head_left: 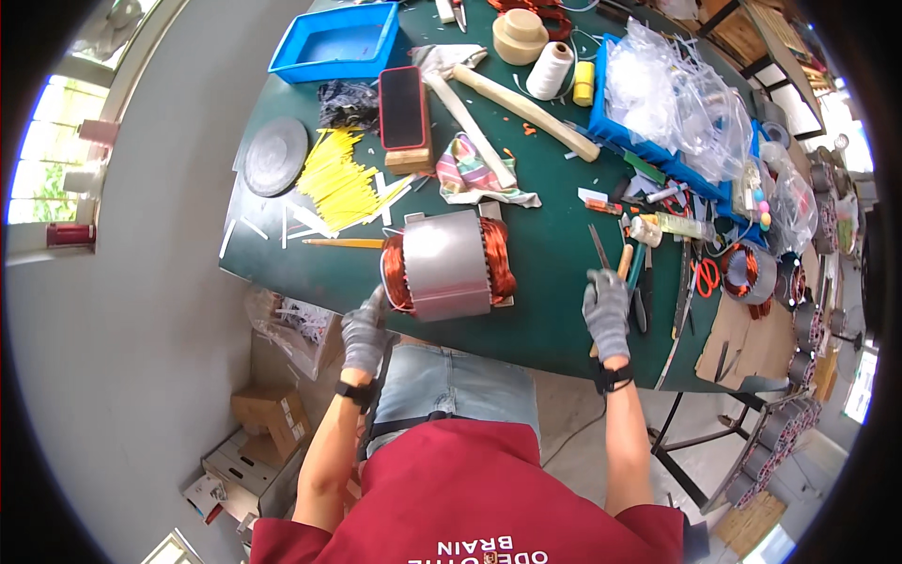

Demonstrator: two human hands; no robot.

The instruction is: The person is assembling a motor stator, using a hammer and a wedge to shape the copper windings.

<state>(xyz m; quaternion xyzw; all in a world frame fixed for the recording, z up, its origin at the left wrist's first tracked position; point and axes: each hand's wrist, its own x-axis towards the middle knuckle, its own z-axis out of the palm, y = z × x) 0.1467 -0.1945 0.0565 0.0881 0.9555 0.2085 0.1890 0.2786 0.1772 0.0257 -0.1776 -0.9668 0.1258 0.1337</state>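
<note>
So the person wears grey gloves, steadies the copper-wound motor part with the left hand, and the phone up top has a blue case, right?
Not quite: the head view shows the phone in a red case, not blue. The rest holds: grey gloves, and the left hand touches the copper-wound stator.

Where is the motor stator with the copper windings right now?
In the head view, the motor stator lies on the green table near its front edge, just left of centre, with the left hand touching its left end.
</note>
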